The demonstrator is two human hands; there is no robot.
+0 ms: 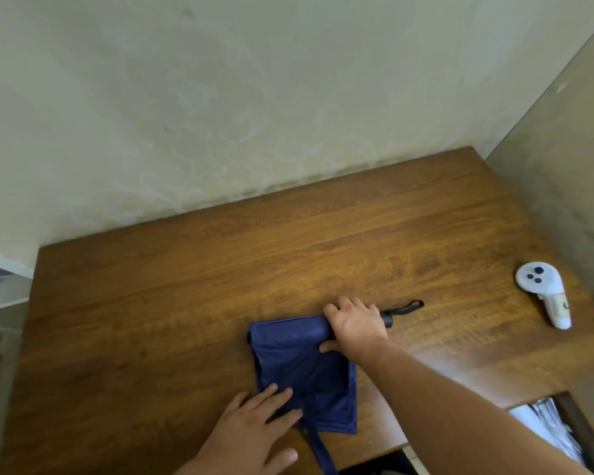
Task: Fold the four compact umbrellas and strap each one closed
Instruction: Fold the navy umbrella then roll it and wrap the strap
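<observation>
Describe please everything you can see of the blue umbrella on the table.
The blue umbrella lies collapsed on the wooden table, its thin, shiny navy fabric spread flat in loose creased folds, not yet rolled. Its black handle with a wrist loop points right. A fabric strap trails off the near edge, unfastened. The right hand grips the handle end; the left hand presses flat on the near fabric.

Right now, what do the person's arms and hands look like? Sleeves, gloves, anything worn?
Both are bare. The right hand and its forearm show no sleeve, glove, watch or ring along the whole visible stretch up to the frame's lower edge. The left hand is also ungloved, no rings visible; its wrist is cut off by the frame, so a band or sleeve there cannot be ruled out.
</observation>
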